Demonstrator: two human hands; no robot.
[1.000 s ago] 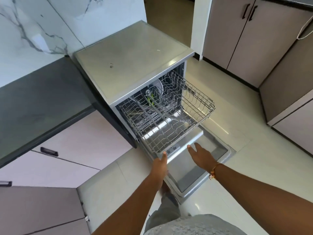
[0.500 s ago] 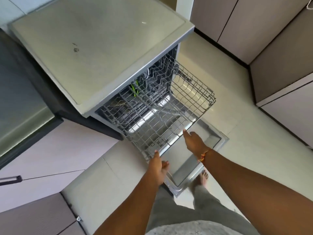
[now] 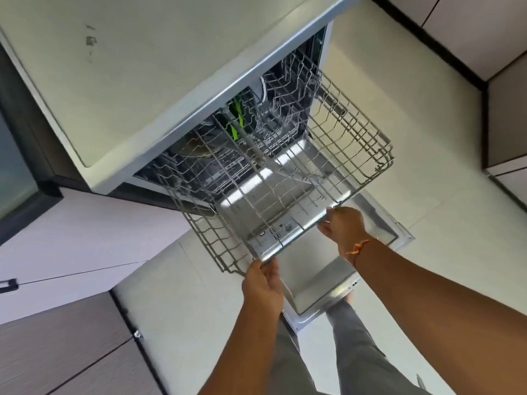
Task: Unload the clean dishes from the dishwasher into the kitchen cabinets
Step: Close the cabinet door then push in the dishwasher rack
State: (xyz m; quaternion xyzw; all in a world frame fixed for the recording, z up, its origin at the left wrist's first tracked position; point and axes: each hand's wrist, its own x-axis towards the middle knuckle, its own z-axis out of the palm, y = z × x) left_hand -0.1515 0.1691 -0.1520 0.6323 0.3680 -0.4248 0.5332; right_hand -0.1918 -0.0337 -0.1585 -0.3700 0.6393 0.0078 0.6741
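The dishwasher [image 3: 159,89] stands open with its door [image 3: 316,283] folded down flat. Its upper wire rack [image 3: 356,155] is slid out over the door, and the part I can see holds no dishes. My left hand [image 3: 263,282] grips the rack's front left corner. Further right on the front rail [image 3: 296,235], my right hand [image 3: 343,226] has its fingers curled on the rail. Deeper inside I see a green utensil [image 3: 236,118], a white plate [image 3: 261,86] and a dark round dish [image 3: 199,146], partly hidden by the wires.
Lower cabinet fronts with a dark handle [image 3: 8,285] run along the left under a dark counter edge [image 3: 28,201]. More cabinets [image 3: 484,32] line the far right. Pale floor tiles [image 3: 427,138] surround the door. My legs [image 3: 356,352] stand beside the door's edge.
Both hands rose from above the door to the rack's front rail and closed on it. The view moved closer and tilted down over the dishwasher.
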